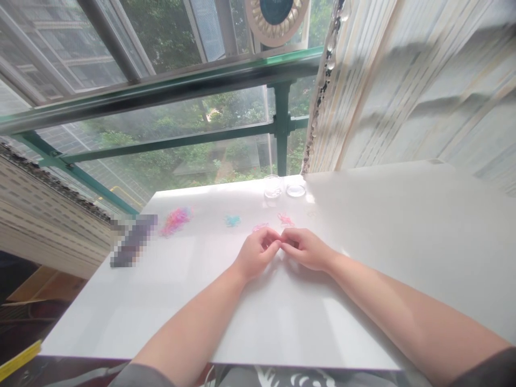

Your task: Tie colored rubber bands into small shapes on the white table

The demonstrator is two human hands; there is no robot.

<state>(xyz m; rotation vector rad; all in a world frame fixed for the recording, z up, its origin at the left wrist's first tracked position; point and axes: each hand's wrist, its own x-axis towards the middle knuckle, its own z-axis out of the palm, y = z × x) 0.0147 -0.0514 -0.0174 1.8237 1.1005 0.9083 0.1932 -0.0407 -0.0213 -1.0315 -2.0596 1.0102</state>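
My left hand [258,252] and my right hand [306,248] meet at the middle of a white table [201,301], fingertips pinched together around something tiny that I cannot make out. Just beyond the fingers lie small pink bands [286,219] and another pink scrap [260,227]. A blue cluster [233,220] lies further left, and a larger pink and purple pile [176,220] beyond that.
A clear small jar [272,186] and a clear round lid [295,188] stand at the table's far edge by the window. A blurred dark object [133,240] lies at the left. A striped curtain [403,80] hangs at the right. A green railing [281,126] runs behind the glass.
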